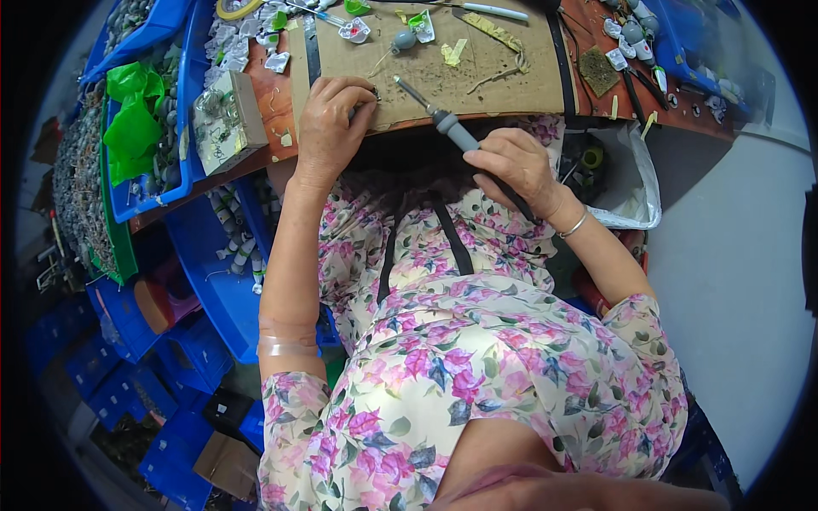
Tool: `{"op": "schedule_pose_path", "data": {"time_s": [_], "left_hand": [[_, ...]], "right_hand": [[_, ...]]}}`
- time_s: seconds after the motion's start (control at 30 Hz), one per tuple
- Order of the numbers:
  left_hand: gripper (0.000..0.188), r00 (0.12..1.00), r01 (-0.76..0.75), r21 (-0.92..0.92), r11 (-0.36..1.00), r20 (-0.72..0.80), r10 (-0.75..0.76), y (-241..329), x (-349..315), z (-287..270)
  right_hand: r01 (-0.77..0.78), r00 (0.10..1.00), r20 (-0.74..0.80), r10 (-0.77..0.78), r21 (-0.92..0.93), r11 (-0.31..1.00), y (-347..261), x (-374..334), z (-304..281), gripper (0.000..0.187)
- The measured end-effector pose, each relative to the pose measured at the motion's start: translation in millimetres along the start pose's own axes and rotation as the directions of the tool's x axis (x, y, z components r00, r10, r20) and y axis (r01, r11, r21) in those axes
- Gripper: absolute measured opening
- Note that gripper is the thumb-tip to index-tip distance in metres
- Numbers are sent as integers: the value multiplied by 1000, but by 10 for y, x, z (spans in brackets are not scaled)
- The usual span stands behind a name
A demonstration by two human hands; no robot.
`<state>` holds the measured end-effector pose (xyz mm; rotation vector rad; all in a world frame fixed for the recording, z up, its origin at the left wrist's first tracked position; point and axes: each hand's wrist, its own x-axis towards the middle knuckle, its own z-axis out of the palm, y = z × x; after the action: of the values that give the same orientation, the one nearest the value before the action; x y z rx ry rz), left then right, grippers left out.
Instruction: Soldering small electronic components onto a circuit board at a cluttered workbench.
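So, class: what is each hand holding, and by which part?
Right hand: soldering iron, grip on its grey handle. Left hand: pinches something small against the cardboard mat; what it is cannot be told.

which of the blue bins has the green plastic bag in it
The blue bin at the left end of the bench, left of the left hand. The bright green bag lies crumpled in it; the other blue bins below and at the right show none.

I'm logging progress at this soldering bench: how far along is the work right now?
Done: small white-wrapped pieces lie heaped at the bench's far left. In hand: the right hand holds a grey-handled soldering iron, tip over the brown cardboard mat; the left hand pinches a small part I cannot make out. Left: the blue plastic bin holds more grey parts.
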<state>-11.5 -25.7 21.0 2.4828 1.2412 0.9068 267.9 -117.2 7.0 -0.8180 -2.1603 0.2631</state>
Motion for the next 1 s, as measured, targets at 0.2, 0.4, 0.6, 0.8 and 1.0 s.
{"op": "schedule_pose_path", "data": {"time_s": [0.2,0.4,0.6,0.8,1.0], "left_hand": [[9,1000,7,16,1000,-1,-7,31,20,-4],[8,1000,19,17,1000,22,-19,36,17,-10],[9,998,36,20,999,43,-37,55,33,-19],[8,998,49,13,999,45,-50,39,42,-10],[7,997,54,3,999,50,-54,44,45,-14]], "right_hand": [[-25,1000,20,23,88,996,-6,-56,123,59],[-33,999,10,32,110,993,-10,-70,170,61],[-27,999,32,24,104,994,-5,-62,154,62],[-24,999,39,20,100,995,17,-53,167,63],[-18,999,33,15,83,996,26,-50,171,65]]}}
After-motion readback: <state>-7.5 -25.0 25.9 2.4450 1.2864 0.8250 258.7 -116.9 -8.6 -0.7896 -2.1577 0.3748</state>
